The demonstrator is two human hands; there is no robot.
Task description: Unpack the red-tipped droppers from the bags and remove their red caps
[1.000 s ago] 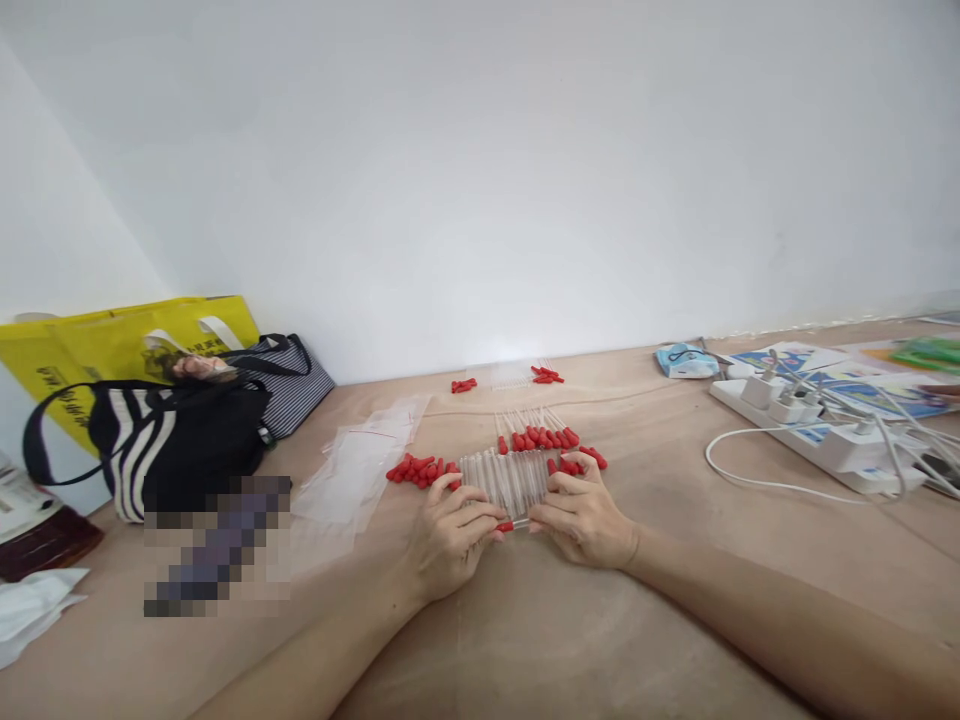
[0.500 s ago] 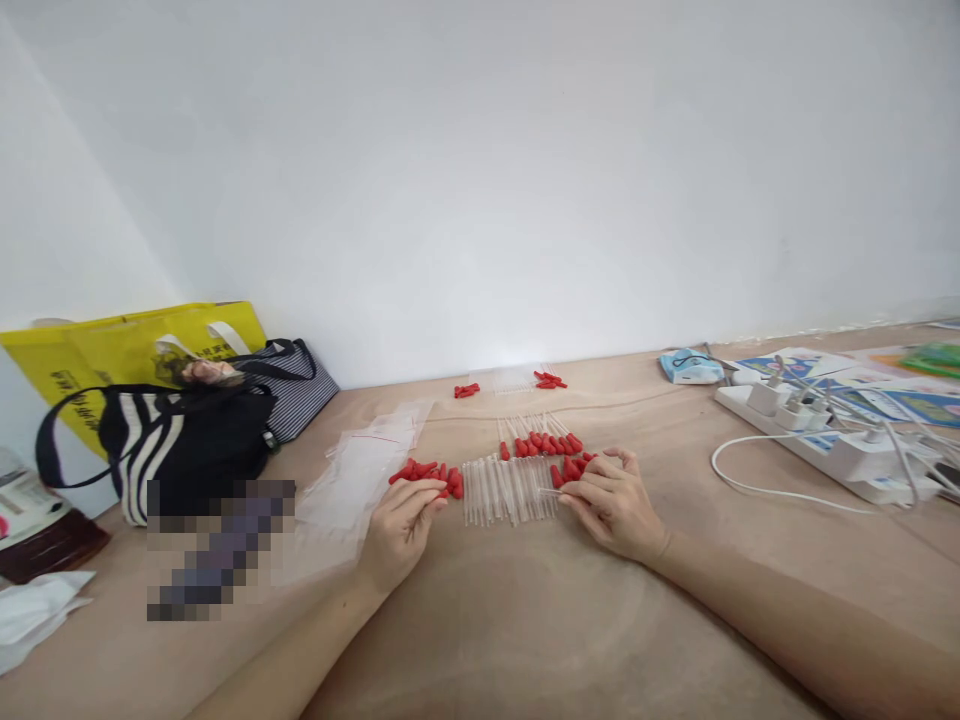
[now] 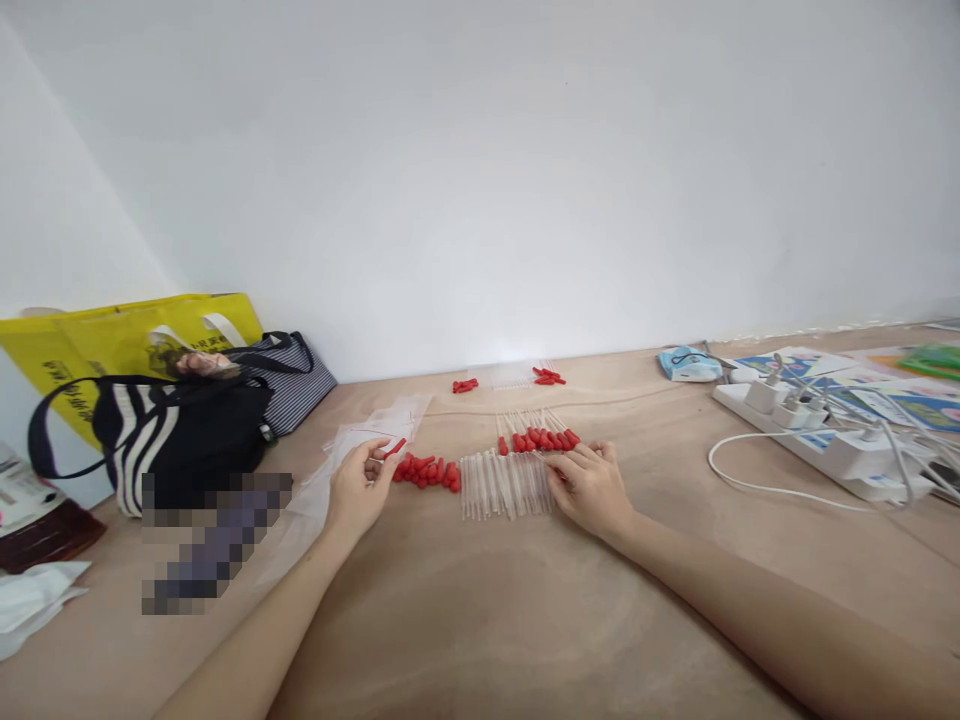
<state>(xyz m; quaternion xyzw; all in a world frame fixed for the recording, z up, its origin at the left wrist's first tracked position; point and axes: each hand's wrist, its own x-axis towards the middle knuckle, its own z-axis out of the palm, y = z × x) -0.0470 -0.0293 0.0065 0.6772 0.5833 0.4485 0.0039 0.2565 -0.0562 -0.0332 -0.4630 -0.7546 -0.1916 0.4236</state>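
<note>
My left hand (image 3: pixel 361 484) pinches a single red rubber dropper bulb (image 3: pixel 394 449), raised just left of a pile of red bulbs (image 3: pixel 427 472). Side by side to the right of that pile lie several clear dropper tubes (image 3: pixel 504 488). At the right end of this row is my right hand (image 3: pixel 592 490), fingers bent together at the tubes; whether a tube is between them is hidden. Behind the row, several droppers with red bulbs fitted (image 3: pixel 538 440) lie with their bulbs toward me.
Clear plastic bags (image 3: pixel 311 505) lie beside my left hand. Against the wall are more tubes (image 3: pixel 514 376) between two small groups of red bulbs. A black bag (image 3: pixel 191 440) stands left; a white power strip (image 3: pixel 795 432) with cables and a blue packet (image 3: pixel 690 364) lie right.
My left hand has lifted away from the bulb pile, up and to the left, with one bulb in its fingers. The right hand has shifted slightly left and up over the tubes' end.
</note>
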